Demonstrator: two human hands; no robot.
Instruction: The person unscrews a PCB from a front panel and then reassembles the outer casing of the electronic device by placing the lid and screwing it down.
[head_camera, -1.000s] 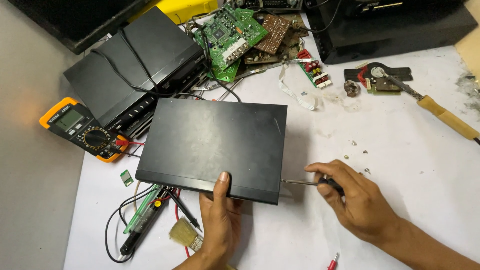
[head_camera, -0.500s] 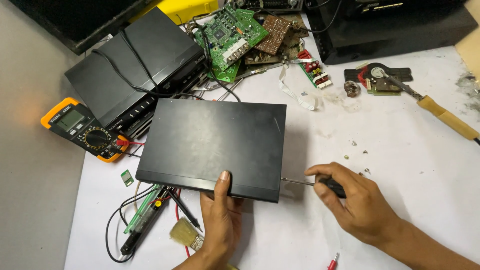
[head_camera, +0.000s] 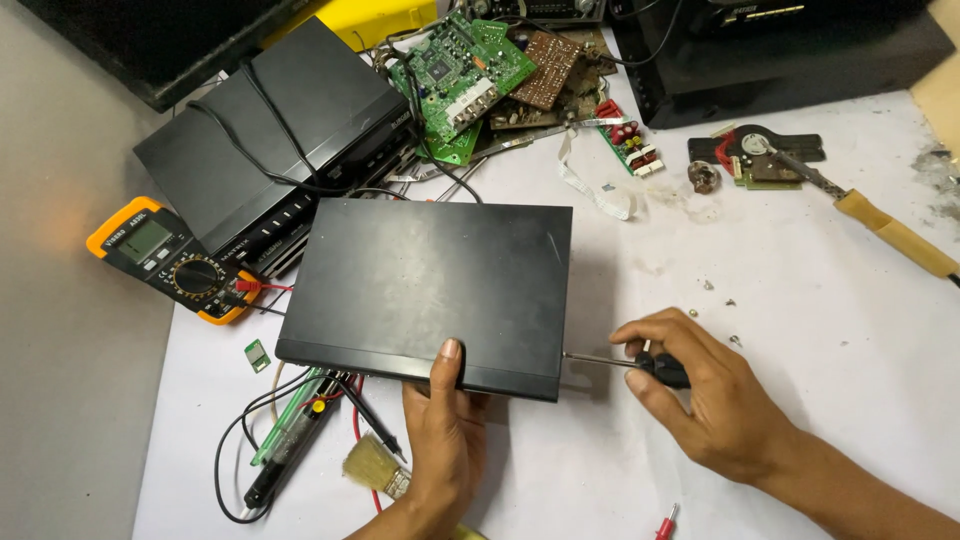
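While the black flat metal-cased set-top unit (head_camera: 430, 285) lies lid-up in the middle of the white bench top (head_camera: 820, 300), things run left to right like this. Far left: orange-framed multimeter (head_camera: 170, 258), its red lead plugged in, just beside the unit's left edge. Behind it, a second black player box (head_camera: 270, 140) sits angled, a black cable draped over its top. Below the unit's front-left corner: small green chip board (head_camera: 258, 354), a tangle of black and red leads with a green-barrelled probe tool (head_camera: 290, 430), and a small bristle brush (head_camera: 375, 468).

Left hand (head_camera: 440, 440) braces the unit's front edge: thumb pressed up onto the lid, other fingers tucked under the case, so clamped on the front lip. Can't tell exactly how the hidden fingers sit.

Right hand (head_camera: 700, 390) is just right of the unit, fingers closed around the black handle of a screwdriver (head_camera: 630, 362). Shaft is horizontal, tip meeting the unit's right side near the front corner.

Behind centre: green circuit board (head_camera: 465, 70) and brown circuit board (head_camera: 548, 68), white ribbon cable (head_camera: 590, 190). Loose screws (head_camera: 720, 295) lie near the right hand. Far right: soldering iron (head_camera: 880, 225) with a tan handle.
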